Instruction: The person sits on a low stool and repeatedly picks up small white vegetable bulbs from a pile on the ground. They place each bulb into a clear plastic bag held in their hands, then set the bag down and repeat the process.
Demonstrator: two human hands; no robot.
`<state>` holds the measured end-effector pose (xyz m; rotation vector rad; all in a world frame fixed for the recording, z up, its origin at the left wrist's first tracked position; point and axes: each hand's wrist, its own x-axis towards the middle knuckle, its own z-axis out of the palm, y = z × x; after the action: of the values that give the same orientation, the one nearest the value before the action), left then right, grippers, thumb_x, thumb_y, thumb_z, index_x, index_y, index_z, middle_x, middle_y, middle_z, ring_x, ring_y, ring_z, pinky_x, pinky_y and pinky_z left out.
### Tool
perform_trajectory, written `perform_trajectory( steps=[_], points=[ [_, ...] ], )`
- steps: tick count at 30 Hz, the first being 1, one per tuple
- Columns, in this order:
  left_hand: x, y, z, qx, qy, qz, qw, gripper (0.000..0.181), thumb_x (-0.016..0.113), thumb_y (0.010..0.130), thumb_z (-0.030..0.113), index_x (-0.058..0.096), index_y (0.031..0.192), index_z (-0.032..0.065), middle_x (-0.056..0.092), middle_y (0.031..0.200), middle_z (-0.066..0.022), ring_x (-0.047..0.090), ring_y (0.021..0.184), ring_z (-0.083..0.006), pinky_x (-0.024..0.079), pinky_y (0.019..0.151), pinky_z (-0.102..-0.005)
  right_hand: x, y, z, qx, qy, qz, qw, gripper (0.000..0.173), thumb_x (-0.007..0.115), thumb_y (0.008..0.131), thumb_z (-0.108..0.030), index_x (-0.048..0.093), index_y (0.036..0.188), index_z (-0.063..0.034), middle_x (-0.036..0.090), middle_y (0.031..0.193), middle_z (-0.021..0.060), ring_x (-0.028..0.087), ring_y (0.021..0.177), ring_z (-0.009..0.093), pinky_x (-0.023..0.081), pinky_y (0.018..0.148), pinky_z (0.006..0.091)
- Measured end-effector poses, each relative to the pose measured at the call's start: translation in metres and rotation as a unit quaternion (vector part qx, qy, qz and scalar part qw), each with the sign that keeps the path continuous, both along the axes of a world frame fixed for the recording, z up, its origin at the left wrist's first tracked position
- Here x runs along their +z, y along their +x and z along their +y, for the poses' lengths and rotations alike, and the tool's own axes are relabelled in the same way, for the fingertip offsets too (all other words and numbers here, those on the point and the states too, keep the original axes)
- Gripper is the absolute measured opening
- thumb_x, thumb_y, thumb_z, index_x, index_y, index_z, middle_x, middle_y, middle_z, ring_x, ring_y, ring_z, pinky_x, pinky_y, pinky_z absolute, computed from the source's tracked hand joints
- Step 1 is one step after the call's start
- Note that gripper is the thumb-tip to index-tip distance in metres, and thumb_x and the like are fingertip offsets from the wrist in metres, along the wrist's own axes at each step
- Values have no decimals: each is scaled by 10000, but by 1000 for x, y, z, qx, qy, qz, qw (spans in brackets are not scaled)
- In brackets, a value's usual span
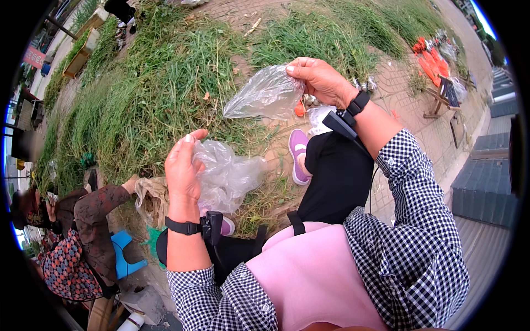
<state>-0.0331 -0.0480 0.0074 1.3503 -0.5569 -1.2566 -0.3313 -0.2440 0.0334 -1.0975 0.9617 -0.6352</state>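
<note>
Pinched between the thumb and fingers of my right hand [321, 80] is a clear plastic bag [265, 93], which stretches out to the left over the cut grass. My left hand [182, 169], lower and nearer to me, holds a crumpled clear plastic bag [230, 173] that hangs to its right. The fingers of that hand are partly raised, and the bag hides some of them. Long green cut grass [182, 82] lies heaped on the paving in front of me. My purple shoe [299, 153] stands on the ground below my right hand.
To the left, another person [91, 223] sits by a blue plastic stool [124, 254], near a beige plastic bag [153, 196]. Orange plastic bags [432, 64] and a small wooden folding stool [443, 97] are at the upper right. A white plastic bag [321, 118] lies beside my shoe.
</note>
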Motion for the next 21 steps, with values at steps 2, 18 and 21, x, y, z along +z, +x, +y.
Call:
perform_trajectory(
  steps=[2, 18, 21],
  points=[
    [3, -2, 2, 5, 12, -23, 1000, 362, 574, 978, 340, 679, 1127, 27, 685, 1088, -28, 507, 655, -28, 359, 517, -198, -11, -34, -17, -35, 3, 40, 999, 146, 626, 980, -220, 617, 1014, -79, 643, 880, -26, 610, 737, 61, 530, 639, 245],
    [-21, -33, -31, 22, 109, -90, 990, 325, 569, 992, 331, 676, 1106, 46, 687, 1121, -75, 521, 674, -17, 389, 520, -175, -170, -333, -57, -470, -236, 491, 695, 258, 631, 899, -242, 668, 1010, -11, 718, 937, 156, 678, 864, 275, 512, 808, 383],
    [-27, -34, -36, 5, 124, -101, 987, 322, 568, 992, 333, 678, 1098, 50, 687, 1119, -76, 504, 662, -17, 391, 523, -175, -176, -309, -45, -352, -322, 543, 691, 195, 619, 911, -224, 656, 974, -43, 679, 957, 156, 641, 925, 337, 503, 824, 428]
  ],
)
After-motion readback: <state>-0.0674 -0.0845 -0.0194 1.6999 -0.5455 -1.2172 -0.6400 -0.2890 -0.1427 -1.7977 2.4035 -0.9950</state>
